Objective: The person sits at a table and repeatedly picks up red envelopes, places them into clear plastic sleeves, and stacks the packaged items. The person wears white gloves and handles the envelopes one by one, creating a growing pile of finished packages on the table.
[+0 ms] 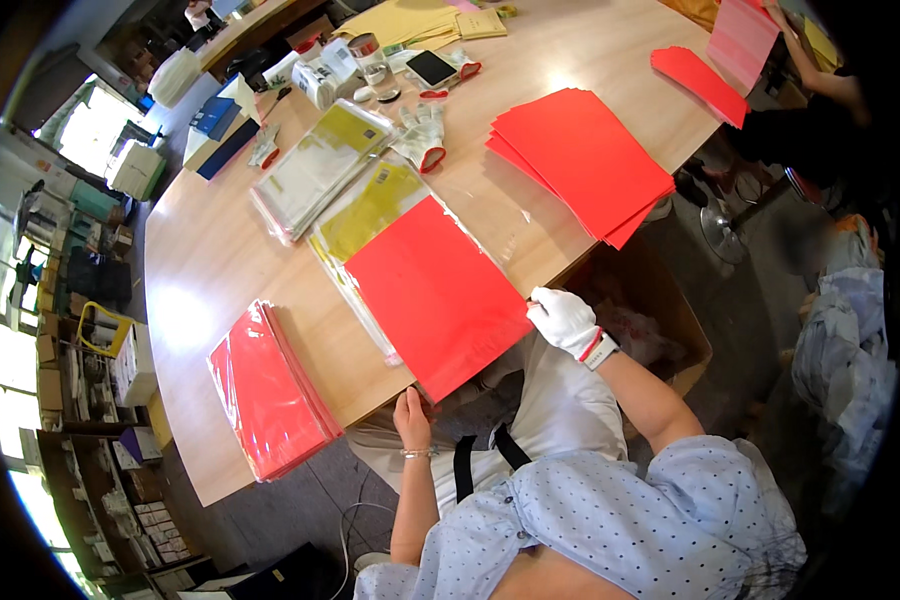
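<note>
A large red sheet (440,300) lies over a stack of clear plastic sleeves (355,235) with yellow-green showing at the far end, and its near corner hangs past the table edge. My right hand (565,322), in a white glove with a red cuff, pinches the sheet's right corner. Bare, with a bracelet at the wrist, my left hand (411,420) is closed at the sheet's near-left edge; the fingertips are partly hidden. To the right is a fanned pile of red sheets (585,160). Red sheets in glossy plastic (270,395) are stacked at the left.
More sleeves (320,165) lie farther back beside a white glove (420,135). Behind them are a phone (431,68), a clear jar (375,65) and a blue box (213,117). Another person's arm (805,60) holds pink sheets at far right. A cardboard box (685,310) stands below the table.
</note>
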`<action>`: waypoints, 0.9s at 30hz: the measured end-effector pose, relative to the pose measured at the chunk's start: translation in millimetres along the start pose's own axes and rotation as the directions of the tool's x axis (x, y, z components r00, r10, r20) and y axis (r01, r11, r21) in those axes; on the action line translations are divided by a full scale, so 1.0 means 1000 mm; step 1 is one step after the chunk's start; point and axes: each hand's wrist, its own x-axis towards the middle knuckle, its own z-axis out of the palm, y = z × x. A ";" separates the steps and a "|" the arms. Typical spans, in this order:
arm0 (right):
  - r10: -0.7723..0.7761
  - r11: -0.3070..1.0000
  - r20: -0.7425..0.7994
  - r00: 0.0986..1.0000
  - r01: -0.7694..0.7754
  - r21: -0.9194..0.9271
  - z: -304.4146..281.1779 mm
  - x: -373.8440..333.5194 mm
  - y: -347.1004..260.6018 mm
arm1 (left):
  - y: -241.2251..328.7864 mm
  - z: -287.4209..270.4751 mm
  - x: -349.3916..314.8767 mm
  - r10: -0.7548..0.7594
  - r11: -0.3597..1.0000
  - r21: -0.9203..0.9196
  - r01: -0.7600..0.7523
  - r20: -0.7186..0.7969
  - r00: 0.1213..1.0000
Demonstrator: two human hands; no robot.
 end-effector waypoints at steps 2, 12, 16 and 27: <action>0.109 0.894 0.117 0.987 -0.149 0.422 0.002 -0.006 0.002 | 0.004 -0.004 -0.007 -0.148 0.961 -0.227 0.158 0.058 0.987; -0.177 0.701 0.402 0.898 -0.172 0.693 0.083 -0.031 -0.124 | 0.073 -0.164 -0.051 0.543 0.833 0.203 -0.514 -0.129 0.830; -0.415 0.809 0.423 0.805 0.114 0.577 0.133 -0.013 -0.241 | 0.061 -0.297 -0.031 0.572 0.799 0.434 -0.416 -0.333 0.750; -0.461 0.871 0.574 0.677 0.221 0.439 0.179 -0.008 -0.263 | 0.067 -0.256 0.032 0.350 0.159 0.985 0.064 -0.117 0.929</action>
